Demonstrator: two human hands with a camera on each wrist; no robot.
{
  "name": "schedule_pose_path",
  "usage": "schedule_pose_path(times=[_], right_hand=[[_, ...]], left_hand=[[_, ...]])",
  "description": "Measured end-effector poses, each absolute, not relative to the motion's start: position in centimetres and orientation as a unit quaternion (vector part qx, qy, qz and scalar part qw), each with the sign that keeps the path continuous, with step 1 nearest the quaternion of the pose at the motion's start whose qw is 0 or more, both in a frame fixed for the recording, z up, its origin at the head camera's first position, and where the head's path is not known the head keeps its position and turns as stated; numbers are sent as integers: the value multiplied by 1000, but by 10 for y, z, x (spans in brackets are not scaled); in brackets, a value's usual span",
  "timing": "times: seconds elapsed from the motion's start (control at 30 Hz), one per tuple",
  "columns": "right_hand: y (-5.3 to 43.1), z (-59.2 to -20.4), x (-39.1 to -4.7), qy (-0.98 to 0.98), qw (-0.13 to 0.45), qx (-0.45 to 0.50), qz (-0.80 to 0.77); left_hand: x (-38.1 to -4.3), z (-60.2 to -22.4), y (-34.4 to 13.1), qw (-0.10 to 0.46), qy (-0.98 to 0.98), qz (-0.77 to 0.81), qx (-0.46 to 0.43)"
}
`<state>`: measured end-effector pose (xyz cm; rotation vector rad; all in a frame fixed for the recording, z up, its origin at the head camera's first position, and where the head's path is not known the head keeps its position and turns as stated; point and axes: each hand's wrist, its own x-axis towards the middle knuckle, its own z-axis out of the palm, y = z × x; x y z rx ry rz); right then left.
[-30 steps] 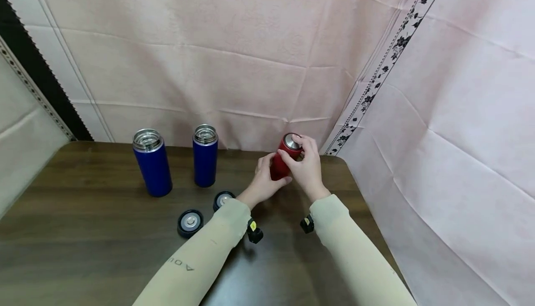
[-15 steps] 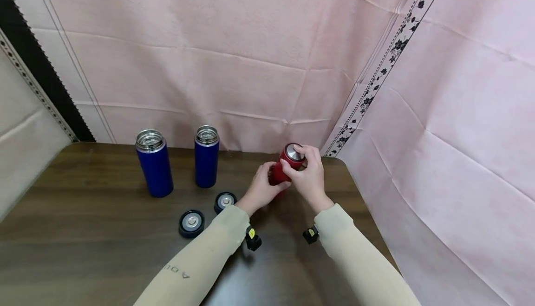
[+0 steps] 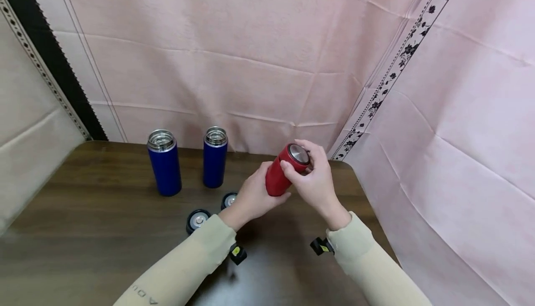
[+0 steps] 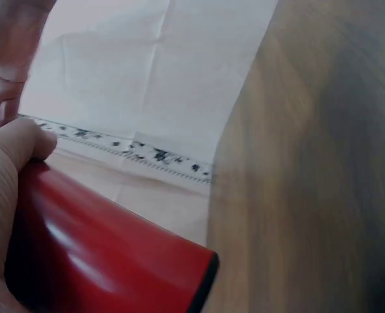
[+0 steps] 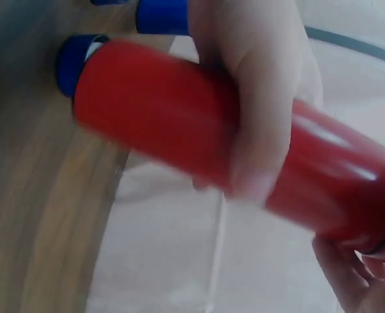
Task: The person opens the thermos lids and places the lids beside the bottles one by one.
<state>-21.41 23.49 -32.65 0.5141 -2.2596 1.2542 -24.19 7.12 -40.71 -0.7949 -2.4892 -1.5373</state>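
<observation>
A red thermos bottle [image 3: 277,179] with a steel-topped lid leans to the right over the back right of the table. Around its body my left hand [image 3: 255,197] is wrapped, with the thumb in front, as the right wrist view shows. My right hand [image 3: 315,178] grips the lid end, thumb on the near side and fingers on the far side. In the left wrist view the bottle's smooth red body [image 4: 107,248] ends in a dark base rim. The far fingers of my right hand are mostly hidden behind the lid.
Two blue thermos bottles, a left one [image 3: 164,166] and a right one [image 3: 215,162], stand upright without lids at the back. Two round dark lids, a near one [image 3: 197,221] and a far one [image 3: 229,200], lie beside my left forearm. Pink cloth [image 3: 251,87] hangs behind the table.
The red thermos bottle has come up and toward me and tilts more to the right, both hands moving with it. My left arm now covers more of the two loose lids.
</observation>
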Motion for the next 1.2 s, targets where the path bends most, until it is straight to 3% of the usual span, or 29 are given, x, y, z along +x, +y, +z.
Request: schedule_pose_path(times=[0.27, 0.4, 0.57, 0.83, 0.93, 1.2], right_hand=[[232, -333, -214, -844, 286, 337, 305], [228, -340, -213, -845, 295, 351, 274], [212, -343, -210, -874, 281, 302, 259], [182, -336, -208, -948, 90, 80, 295], [177, -338, -209, -940, 91, 81, 319], [179, -354, -208, -915, 97, 113, 376]], left_hand=[[-224, -395, 29, -24, -828, -469, -306], [-217, -396, 21, -9, -847, -442, -296], [-207, -399, 23, 79, -878, -392, -262], [-204, -403, 18, 142, -915, -302, -227], [-206, -402, 13, 149, -911, -300, -238], [-205, -398, 2, 102, -910, -307, -258]])
